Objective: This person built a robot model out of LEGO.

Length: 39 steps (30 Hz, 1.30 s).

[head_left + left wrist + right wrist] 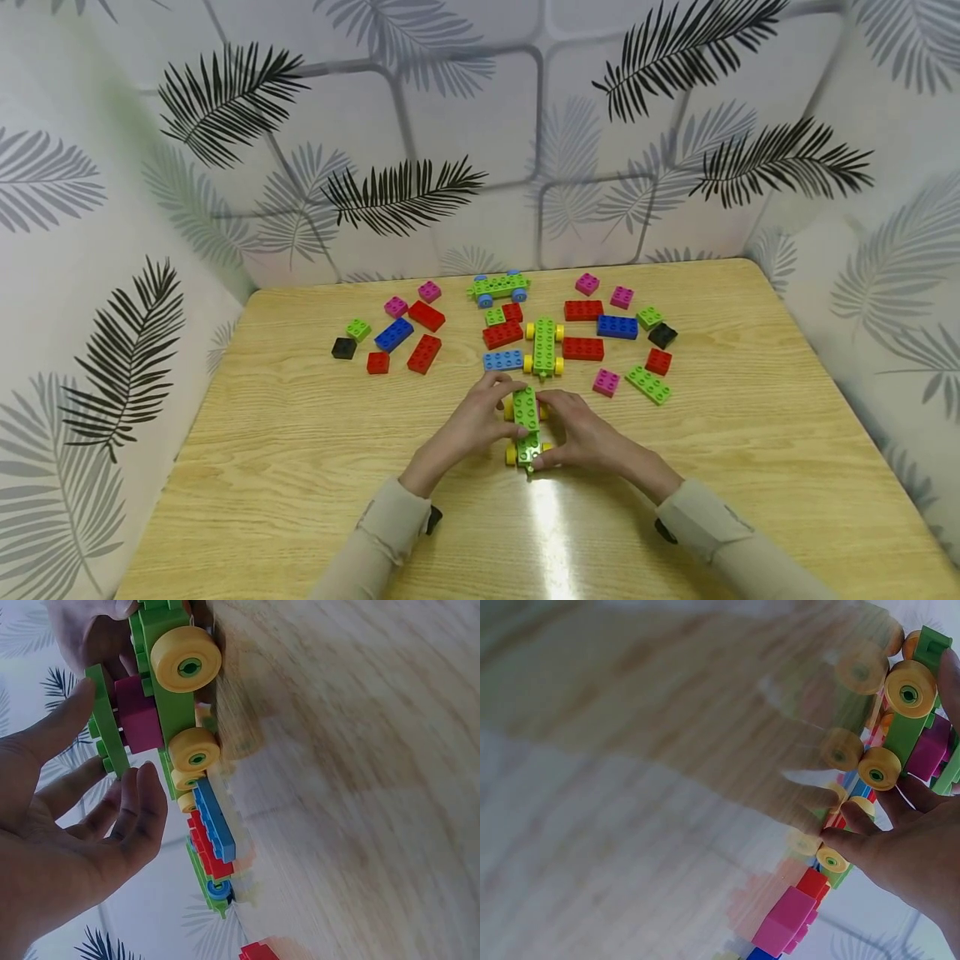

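Magenta plastic brick (141, 714): mostly hidden from us, head view, under green studded plastic plate (525, 408).
Beige fabric sleeves (378, 542): our near edge cuts them off.

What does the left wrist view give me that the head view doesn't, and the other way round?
Only the left wrist view shows the broad side of the magenta brick, between the green plate and the held green base, plus the green hubs of its yellow wheels.

Only the head view shows the two black bricks and both sleeves.

Both show the left hand, part of the right hand, the light-blue brick and the blue-wheeled base.
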Motion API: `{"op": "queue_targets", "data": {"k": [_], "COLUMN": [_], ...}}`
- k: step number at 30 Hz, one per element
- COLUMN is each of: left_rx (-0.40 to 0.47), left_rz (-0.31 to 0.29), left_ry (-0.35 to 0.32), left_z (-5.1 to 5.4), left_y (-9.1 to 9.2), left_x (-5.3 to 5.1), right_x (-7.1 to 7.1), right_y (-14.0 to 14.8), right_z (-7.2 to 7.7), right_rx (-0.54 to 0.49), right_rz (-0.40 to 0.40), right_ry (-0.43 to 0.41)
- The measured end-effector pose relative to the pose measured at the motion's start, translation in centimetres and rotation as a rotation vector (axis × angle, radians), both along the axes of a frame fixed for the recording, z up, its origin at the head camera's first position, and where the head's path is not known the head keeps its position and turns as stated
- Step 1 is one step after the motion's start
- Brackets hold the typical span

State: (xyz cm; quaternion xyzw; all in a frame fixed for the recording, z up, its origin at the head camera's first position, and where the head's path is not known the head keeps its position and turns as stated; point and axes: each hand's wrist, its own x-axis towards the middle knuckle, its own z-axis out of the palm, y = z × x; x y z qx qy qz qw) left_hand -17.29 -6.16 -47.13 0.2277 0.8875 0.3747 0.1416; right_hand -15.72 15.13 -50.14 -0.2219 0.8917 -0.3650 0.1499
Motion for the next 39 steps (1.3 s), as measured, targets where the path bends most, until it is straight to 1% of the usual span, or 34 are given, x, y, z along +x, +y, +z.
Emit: {"op": "queue_targets", "data": {"k": [3, 6, 10, 17, 22, 27, 31, 34, 39], "left_rx": [-0.017, -0.044, -0.08, -0.123, -0.13, -0.129, -0.138, -0.151, -0.167], "left_rz": [-0.012, -0.026, -0.032, -0.029, -0.027, -0.036, -0.041, -0.041, -0.049], "left_ry": [0.013, 0.042, 0.065, 0.061, 0.045, 0.07, 0.091, 0.098, 0.087], "left_z": [0.15, 0.31, 0.5, 0.65, 0.62, 0.73, 0.89, 0.88, 0.95], "left_y": [0.09, 0.22, 0.39, 0.59, 0.59, 0.63, 0.71, 0.71, 0.71], "left_x": [-0.03, -0.04, -0.04, -0.12, -0.31, -0.25, -0.14, -0.2, -0.46], "right_x": [-0.02, -0.02, -0.01, 0.03, 0.05, 0.04, 0.03, 0.03, -0.06], "right_y": [-0.01, 0.0, 0.0, -0.01, -0.04, -0.02, 0.01, 0.04, 0.12], "right_z": [0.0, -0.06, -0.15, -0.11, -0.15, -0.06, -0.26, -0.38, -0.38], "right_rx": [-0.008, -0.021, -0.027, -0.03, -0.034, -0.041, -0.042, -0.044, -0.041], "right_rz": [0.004, 0.011, 0.015, 0.011, 0.015, 0.013, 0.016, 0.018, 0.018], "right_ry": [0.006, 0.014, 0.022, 0.007, 0.015, 0.014, 0.027, 0.026, 0.018]}}
